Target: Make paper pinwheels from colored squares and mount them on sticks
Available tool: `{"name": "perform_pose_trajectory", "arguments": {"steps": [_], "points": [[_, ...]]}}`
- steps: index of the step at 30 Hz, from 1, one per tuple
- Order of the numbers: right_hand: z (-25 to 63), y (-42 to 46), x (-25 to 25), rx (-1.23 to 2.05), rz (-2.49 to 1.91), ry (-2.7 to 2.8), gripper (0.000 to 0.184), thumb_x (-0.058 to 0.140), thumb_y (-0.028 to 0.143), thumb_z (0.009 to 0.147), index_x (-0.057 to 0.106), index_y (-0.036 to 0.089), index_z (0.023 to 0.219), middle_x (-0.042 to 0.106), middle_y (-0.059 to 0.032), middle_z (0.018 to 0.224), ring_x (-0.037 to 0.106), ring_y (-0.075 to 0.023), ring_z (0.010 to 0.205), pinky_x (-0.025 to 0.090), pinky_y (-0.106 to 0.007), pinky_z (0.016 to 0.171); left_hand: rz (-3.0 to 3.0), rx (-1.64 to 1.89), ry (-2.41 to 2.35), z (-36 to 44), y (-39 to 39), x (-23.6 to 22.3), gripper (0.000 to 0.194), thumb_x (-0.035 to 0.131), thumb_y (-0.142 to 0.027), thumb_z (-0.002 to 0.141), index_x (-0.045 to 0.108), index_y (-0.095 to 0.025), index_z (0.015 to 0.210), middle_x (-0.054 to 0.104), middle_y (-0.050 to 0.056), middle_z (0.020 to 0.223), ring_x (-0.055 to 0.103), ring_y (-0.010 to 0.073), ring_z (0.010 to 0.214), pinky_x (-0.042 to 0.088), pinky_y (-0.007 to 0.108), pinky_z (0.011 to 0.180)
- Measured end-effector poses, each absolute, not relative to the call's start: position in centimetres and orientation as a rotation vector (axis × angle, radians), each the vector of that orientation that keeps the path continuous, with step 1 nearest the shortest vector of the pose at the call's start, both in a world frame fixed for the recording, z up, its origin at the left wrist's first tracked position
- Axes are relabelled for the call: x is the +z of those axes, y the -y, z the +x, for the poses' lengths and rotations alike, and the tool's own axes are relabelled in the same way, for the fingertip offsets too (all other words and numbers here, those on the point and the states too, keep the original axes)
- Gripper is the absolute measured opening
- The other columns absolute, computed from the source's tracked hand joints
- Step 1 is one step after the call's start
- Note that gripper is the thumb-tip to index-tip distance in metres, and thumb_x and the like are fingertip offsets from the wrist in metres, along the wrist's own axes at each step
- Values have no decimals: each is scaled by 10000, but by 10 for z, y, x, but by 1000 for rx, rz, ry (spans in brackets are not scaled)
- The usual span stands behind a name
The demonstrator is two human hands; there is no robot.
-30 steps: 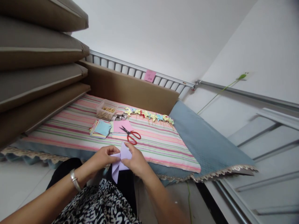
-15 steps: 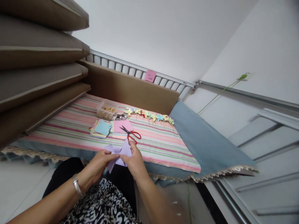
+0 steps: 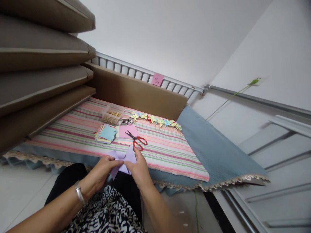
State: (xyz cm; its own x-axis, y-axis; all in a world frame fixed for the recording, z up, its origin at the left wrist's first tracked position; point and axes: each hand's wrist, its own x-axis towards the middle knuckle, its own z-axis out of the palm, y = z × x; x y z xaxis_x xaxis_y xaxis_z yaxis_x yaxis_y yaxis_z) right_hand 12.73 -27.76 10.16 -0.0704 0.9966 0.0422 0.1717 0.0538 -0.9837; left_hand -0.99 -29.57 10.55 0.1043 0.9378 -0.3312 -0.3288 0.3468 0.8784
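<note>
Both my hands hold a lilac paper piece [image 3: 124, 158] folded into pointed flaps, over my lap at the near edge of the striped cloth [image 3: 170, 149]. My left hand [image 3: 103, 171] pinches its left flap with closed fingers. My right hand [image 3: 137, 168] pinches its middle and right side. Just beyond lie red-handled scissors [image 3: 137, 139] on a pink sheet [image 3: 126, 130]. Left of them sits a stack of coloured paper squares [image 3: 106, 133].
A clear box of small wooden sticks [image 3: 112, 114] stands further back, small metal clips [image 3: 125, 121] beside it. A row of finished paper pinwheels [image 3: 157, 120] lies along the brown board [image 3: 136, 94]. Brown cushions [image 3: 36, 64] are stacked at left. A blue quilt [image 3: 213, 152] lies under the cloth.
The lilac paper has turned from hanging downward to lying spread between my hands, flaps pointing up and sideways. Both hands shifted slightly; the camera view rose a little.
</note>
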Motion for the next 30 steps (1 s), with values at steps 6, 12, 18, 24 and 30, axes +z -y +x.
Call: {"name": "perform_pose_trajectory", "arguments": {"steps": [6, 12, 18, 24, 30], "points": [[126, 278, 103, 1138, -1286, 1392, 649, 644, 174, 611, 504, 155, 1244, 661, -74, 997, 632, -197, 764, 509, -292, 708, 695, 1076, -1068, -10, 297, 105, 149, 762, -209, 597, 627, -145, 596, 645, -4, 521, 539, 89, 450, 354, 193, 427], [128, 279, 102, 1140, -1256, 1411, 617, 654, 170, 641, 503, 167, 1239, 650, -24, 873, 607, -165, 731, 487, -256, 661, 704, 1104, -1057, -12, 293, 101, 195, 754, -222, 584, 579, -150, 538, 591, -21, 460, 495, 85, 410, 347, 200, 429], [158, 295, 105, 864, -1048, 1705, 413, 522, 198, 839, 511, 199, 1251, 576, 24, 712, 563, -127, 665, 461, -257, 696, 756, 1092, -1019, -31, 285, 95, 191, 753, -257, 564, 609, -131, 570, 626, 17, 533, 569, 137, 501, 415, 234, 511], [180, 300, 112, 569, -914, 2074, 281, 486, 106, 864, 673, 211, 1046, 668, -59, 902, 606, -169, 901, 454, -276, 808, 785, 1049, -991, -34, 281, 88, 205, 749, -255, 558, 576, -145, 556, 568, -11, 499, 535, 129, 473, 388, 232, 469], [176, 290, 123, 777, -932, 2032, 135, 612, 137, 805, 731, 193, 836, 685, -47, 812, 628, -176, 875, 454, -265, 807, 824, 1014, -1037, -31, 283, 92, 199, 744, -263, 554, 586, -146, 584, 579, -6, 511, 542, 136, 493, 380, 236, 481]]}}
